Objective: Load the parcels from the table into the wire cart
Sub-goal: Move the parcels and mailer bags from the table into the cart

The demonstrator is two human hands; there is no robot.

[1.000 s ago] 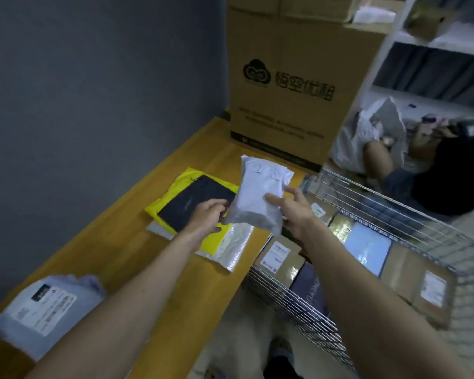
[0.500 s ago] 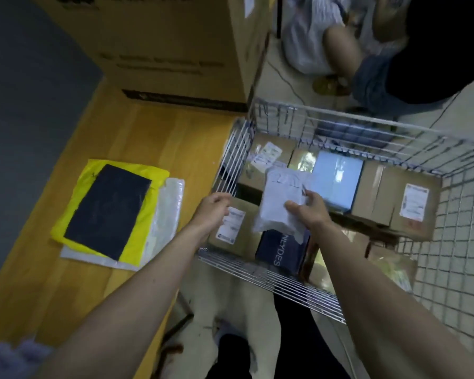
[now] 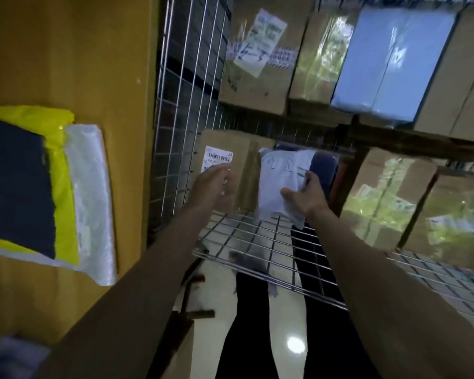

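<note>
My right hand (image 3: 304,196) grips a white poly-bag parcel (image 3: 278,184) low inside the wire cart (image 3: 175,110), above the cart's near mesh rim. My left hand (image 3: 212,184) hovers just left of it, fingers relaxed, in front of a labelled brown box (image 3: 225,160), holding nothing. On the wooden table (image 3: 121,77) at the left lie a dark flat parcel (image 3: 14,187) on a yellow mailer (image 3: 62,173) and a clear plastic bag (image 3: 89,198). A grey mailer (image 3: 8,356) peeks in at the bottom left corner.
The cart holds several cardboard boxes (image 3: 257,58), some taped shiny (image 3: 383,214), and a pale blue flat parcel (image 3: 391,64). A dark blue item (image 3: 323,170) stands behind the white parcel. My legs (image 3: 252,324) and the glossy floor show below the cart.
My view and both hands moved down into the cart. The white parcel went lower among the boxes. My left hand has come away from the box edge and opened.
</note>
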